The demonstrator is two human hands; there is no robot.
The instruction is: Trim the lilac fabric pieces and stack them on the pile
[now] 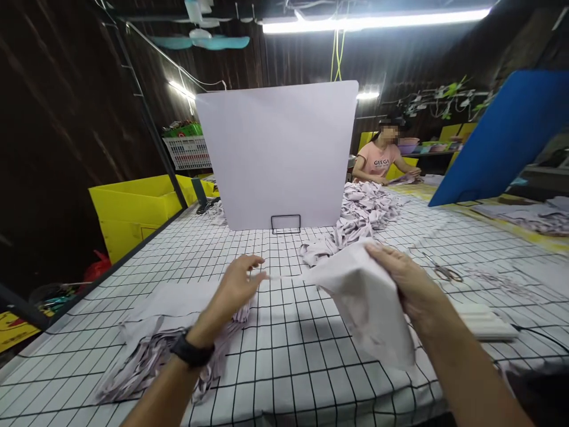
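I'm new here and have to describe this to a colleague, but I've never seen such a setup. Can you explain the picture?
There is no robot here: both hands belong to a person wearing a camera on their head. This single picture looks forward and down from there.

The right hand holds a pale cloth above the table, which has a black-on-white grid. The left hand, with a dark band on its wrist, is raised; something thin and pale seems to run from its fingertips towards the cloth, but it is blurred.

A layered pile of cloth lies at left, a loose heap farther back, and scissors at right. A white panel stands behind. Another person sits beyond.
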